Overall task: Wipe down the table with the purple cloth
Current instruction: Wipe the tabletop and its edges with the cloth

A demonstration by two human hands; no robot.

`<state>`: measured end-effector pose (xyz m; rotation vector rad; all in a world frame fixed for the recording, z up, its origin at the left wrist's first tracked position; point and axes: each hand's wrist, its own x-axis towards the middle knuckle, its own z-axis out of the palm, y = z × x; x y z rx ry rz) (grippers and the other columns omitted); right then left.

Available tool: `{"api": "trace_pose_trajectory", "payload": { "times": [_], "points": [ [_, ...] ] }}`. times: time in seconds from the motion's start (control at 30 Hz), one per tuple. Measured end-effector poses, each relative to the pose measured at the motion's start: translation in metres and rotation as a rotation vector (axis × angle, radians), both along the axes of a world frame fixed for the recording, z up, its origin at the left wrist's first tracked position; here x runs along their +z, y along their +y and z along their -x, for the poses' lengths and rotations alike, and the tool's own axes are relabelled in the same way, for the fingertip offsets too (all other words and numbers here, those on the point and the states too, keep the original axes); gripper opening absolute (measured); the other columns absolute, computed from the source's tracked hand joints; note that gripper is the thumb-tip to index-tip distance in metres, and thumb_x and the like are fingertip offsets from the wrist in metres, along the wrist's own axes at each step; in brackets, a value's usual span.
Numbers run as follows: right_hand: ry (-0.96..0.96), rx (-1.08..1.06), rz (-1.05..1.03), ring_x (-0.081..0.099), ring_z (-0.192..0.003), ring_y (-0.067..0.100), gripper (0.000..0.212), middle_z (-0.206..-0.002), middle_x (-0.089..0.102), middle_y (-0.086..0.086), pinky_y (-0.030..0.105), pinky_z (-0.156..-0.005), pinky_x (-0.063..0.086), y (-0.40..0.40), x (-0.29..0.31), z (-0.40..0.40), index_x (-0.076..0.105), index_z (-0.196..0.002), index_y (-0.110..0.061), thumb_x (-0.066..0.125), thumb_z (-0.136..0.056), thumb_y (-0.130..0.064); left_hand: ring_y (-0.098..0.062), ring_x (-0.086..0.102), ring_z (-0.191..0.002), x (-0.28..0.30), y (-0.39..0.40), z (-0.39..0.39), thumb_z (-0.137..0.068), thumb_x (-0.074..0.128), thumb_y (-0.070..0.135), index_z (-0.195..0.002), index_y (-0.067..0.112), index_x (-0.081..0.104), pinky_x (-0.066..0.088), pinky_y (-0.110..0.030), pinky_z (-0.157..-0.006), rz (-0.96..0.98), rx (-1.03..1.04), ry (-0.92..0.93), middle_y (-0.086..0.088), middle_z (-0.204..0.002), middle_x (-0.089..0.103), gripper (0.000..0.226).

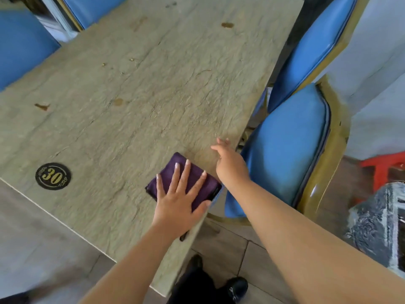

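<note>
Table (135, 88): pale stone-patterned top, seen from above at a slant; its right edge runs from the top of the view down to the near corner by the person's feet.
Cloth (175, 170): purple, folded into a flat pad, lying on the table at the right edge near the near corner; one corner reaches the edge.
Left hand (179, 202): flat on the cloth, palm down, fingers (185, 174) straight and spread wide, thumb at the table edge; it presses the cloth and grips nothing.
Right hand (230, 161): just beyond the cloth at the right edge of the table, fingers relaxed and loosely apart, holding nothing; whether it touches the top cannot be told.
Stains (227, 25): brown spots scattered on the far and left parts of the top, with a few small yellow crumbs (131, 59) nearer the middle.
Disc (53, 176): round, black, with a gold "30", flat on the table near the left front edge, well apart from the cloth.
Chairs (289, 150): blue padded, gold-framed; two stand along the right side, others at the far side.
Stool (383, 167): red, on the floor at far right.
Shoes (236, 288): black, on tiled floor below the near corner.
</note>
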<state>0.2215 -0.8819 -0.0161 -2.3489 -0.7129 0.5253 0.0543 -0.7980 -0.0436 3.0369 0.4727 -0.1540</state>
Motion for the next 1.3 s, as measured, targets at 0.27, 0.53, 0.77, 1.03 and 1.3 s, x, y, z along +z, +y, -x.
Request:
{"api": "trace_pose_trajectory", "payload": {
  "times": [0.27,0.53,0.77,1.03,1.3],
  "points": [
    [-0.109,0.103,0.123,-0.002,-0.148,0.021,0.056,-0.161,0.003,0.003,0.041,-0.119,0.017,0.028,0.007,-0.025,0.033,-0.145,-0.018,0.040,-0.093,-0.001,-0.032,-0.019,-0.146,0.005,0.081,-0.078,-0.087,0.007,0.074,-0.150,0.043,-0.010,-0.002,-0.074,-0.107,0.003,0.506,0.028,-0.008,-0.160,-0.020,0.072],
    [-0.146,0.164,0.340,-0.010,-0.147,0.023,0.061,-0.161,-0.007,-0.002,0.049,-0.119,0.008,0.056,0.018,-0.102,0.026,-0.148,-0.023,0.041,-0.092,-0.003,-0.038,-0.024,-0.144,0.011,0.064,-0.159,-0.090,0.012,0.066,-0.150,0.035,-0.016,-0.007,-0.072,-0.107,0.104,0.582,0.081,-0.017,-0.157,-0.026,0.073],
    [-0.153,0.265,0.333,0.012,-0.146,0.025,0.054,-0.160,0.005,0.000,0.049,-0.115,0.023,0.083,0.028,-0.166,0.025,-0.147,-0.023,0.042,-0.097,-0.013,-0.031,-0.015,-0.148,0.009,0.053,-0.119,-0.088,0.017,0.071,-0.151,0.043,-0.005,-0.006,-0.072,-0.108,0.024,0.198,0.025,-0.004,-0.162,-0.016,0.072],
    [-0.399,0.475,0.309,0.034,-0.132,0.026,0.039,-0.145,0.035,0.004,0.043,-0.105,0.033,0.110,0.023,-0.250,0.048,-0.134,-0.025,0.047,-0.095,-0.021,-0.034,-0.021,-0.146,0.014,0.142,-0.263,-0.087,0.014,0.069,-0.150,0.043,-0.007,-0.006,-0.075,-0.103,0.115,0.881,0.039,-0.007,-0.160,-0.019,0.071],
    [-0.481,0.618,0.345,0.007,-0.145,0.032,0.052,-0.158,0.014,0.008,0.051,-0.116,0.014,0.112,0.001,-0.335,0.029,-0.146,-0.028,0.041,-0.097,-0.041,-0.031,-0.020,-0.147,0.010,0.022,-0.279,-0.091,0.015,0.065,-0.149,0.045,-0.012,-0.004,-0.071,-0.108,0.062,0.612,0.014,-0.004,-0.161,-0.020,0.066]
  ]
}}
